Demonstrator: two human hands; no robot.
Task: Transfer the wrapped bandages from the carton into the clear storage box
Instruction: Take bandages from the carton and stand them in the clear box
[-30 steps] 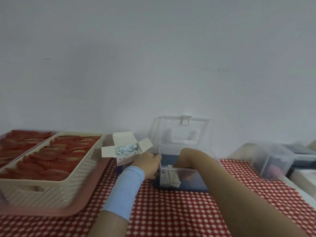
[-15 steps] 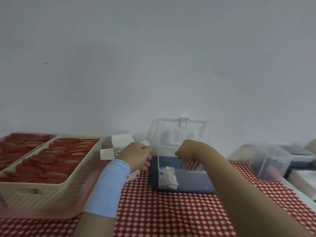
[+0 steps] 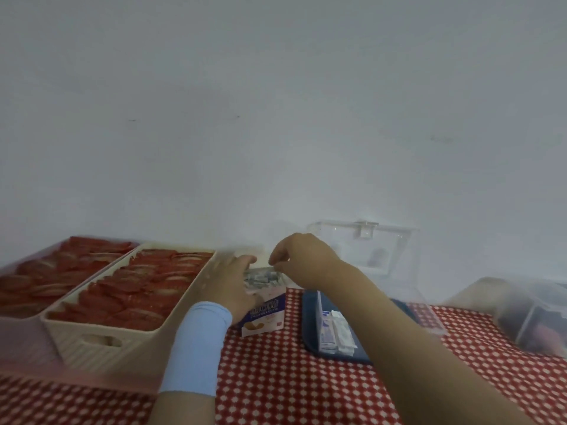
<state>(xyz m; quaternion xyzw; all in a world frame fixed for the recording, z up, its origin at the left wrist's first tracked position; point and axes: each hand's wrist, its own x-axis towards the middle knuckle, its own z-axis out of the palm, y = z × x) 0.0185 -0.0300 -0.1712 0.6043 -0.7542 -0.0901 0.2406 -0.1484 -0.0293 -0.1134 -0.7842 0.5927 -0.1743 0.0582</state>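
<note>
On red-checked surface point(image 3: 276, 378), left hand point(image 3: 233, 283) wrapped round cardboard carton point(image 3: 265, 314); right hand point(image 3: 302, 260) arched above, fingertips point(image 3: 274, 262) pinching crinkly wrapped bandages point(image 3: 260, 277) inside; clear box point(image 3: 399, 271) alongside

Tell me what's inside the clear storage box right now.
A few wrapped bandages stand at the near left end of the clear storage box; the right forearm covers the rest of its floor.

I can't tell whether my right hand point(image 3: 302, 262) pinches a bandage; its fingertips point(image 3: 276, 265) blur over the carton point(image 3: 265, 314). My forearm point(image 3: 383, 320) hides much of the clear storage box point(image 3: 383, 240); the right-edge bin point(image 3: 540, 317) is cut off
</note>
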